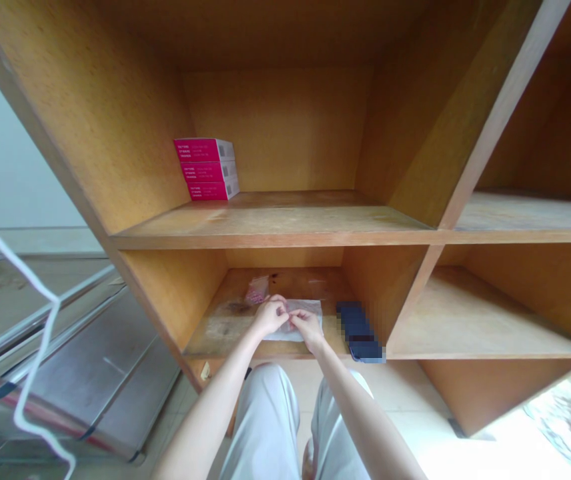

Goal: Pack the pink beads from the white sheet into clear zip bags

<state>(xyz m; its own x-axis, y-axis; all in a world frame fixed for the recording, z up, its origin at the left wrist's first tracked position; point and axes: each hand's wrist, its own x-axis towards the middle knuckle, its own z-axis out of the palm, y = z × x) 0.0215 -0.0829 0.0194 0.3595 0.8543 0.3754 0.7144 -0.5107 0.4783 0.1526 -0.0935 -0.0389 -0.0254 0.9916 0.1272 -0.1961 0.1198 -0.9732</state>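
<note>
Both hands are close together over a white sheet (310, 306), perhaps paper or tissue, that lies on the lower shelf. My left hand (270, 316) has its fingers pinched together, and what is between them is too small to name. Facing it, my right hand (307, 327) is also closed in a pinch, its fingertips almost touching the left ones. Just behind my left hand lies a small clear bag (257, 290) with pink bits in it. A dark, blurred-out flat object (358, 327) rests to the right of the sheet.
Three stacked pink boxes (204, 171) stand on the upper shelf (285, 220) at left. A wooden divider (415, 293) separates the lower compartment from the one on the right. A white cable (45, 333) hangs at far left, before a grey panel (100, 373). My knees are below the shelf edge.
</note>
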